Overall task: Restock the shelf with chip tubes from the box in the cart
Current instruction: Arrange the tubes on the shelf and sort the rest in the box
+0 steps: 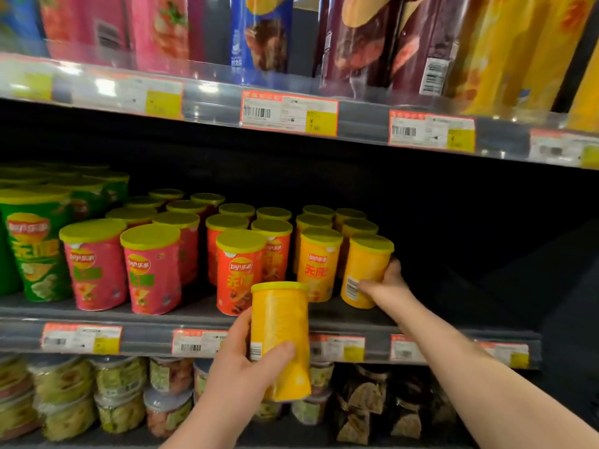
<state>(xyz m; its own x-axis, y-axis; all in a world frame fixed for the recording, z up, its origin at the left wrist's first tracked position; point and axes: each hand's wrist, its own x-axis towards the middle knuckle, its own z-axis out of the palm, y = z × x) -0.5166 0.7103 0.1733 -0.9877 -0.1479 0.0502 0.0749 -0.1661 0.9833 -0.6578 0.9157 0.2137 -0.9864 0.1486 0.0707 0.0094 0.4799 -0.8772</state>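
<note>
Head view, close, facing shelf [259,322].

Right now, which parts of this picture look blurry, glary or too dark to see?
Head view: top-shelf packets are blurred; glare streaks the clear shelf rail; the recess beside the right hand is black shadow; the yellow tube in the left hand looks soft, shelf tubes sharper.
</note>
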